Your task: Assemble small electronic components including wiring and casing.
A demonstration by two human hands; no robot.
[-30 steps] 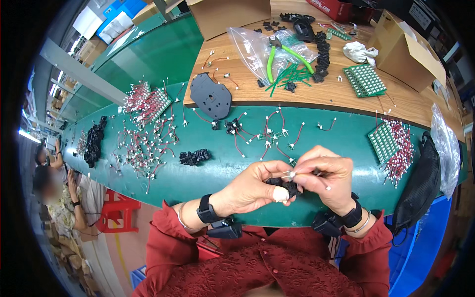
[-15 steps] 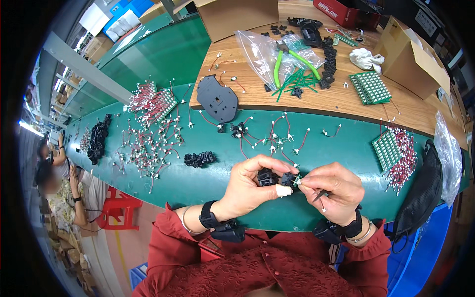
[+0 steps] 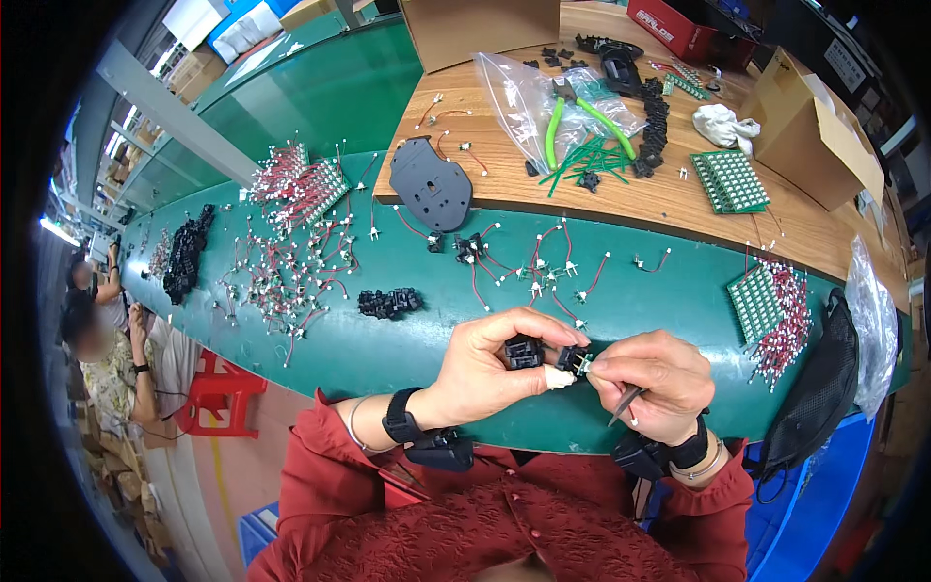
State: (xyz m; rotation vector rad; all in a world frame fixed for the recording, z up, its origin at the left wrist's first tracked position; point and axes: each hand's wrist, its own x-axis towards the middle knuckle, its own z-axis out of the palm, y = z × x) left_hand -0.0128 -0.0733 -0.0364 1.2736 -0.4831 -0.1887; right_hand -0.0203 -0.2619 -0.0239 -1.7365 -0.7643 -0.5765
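Observation:
My left hand (image 3: 487, 373) is closed around small black plastic parts (image 3: 525, 352), with another black piece (image 3: 572, 360) pinched between thumb and index finger. A white wrap (image 3: 558, 377) covers the thumb tip. Closed in a pinch, my right hand (image 3: 664, 376) has its fingertips at a small green circuit board (image 3: 584, 365) that touches the pinched black piece. A dark pointed tool (image 3: 626, 404) juts from below the right fingers, and a short wire end with a white connector (image 3: 634, 420) hangs beside it. Whether the board is seated in the black piece cannot be made out.
Wired small boards (image 3: 538, 272) lie beyond my hands, with a larger heap (image 3: 291, 267) to the left. A black part cluster (image 3: 390, 303) sits nearer. On the wooden board (image 3: 524, 194) are green-handled cutters (image 3: 601, 126) and a grey plate (image 3: 431, 184). A black pouch (image 3: 813, 388) lies right.
The whole view has shifted slightly. The pinched black piece is turned a little, and the dark tool in my right hand now points more downward to the left.

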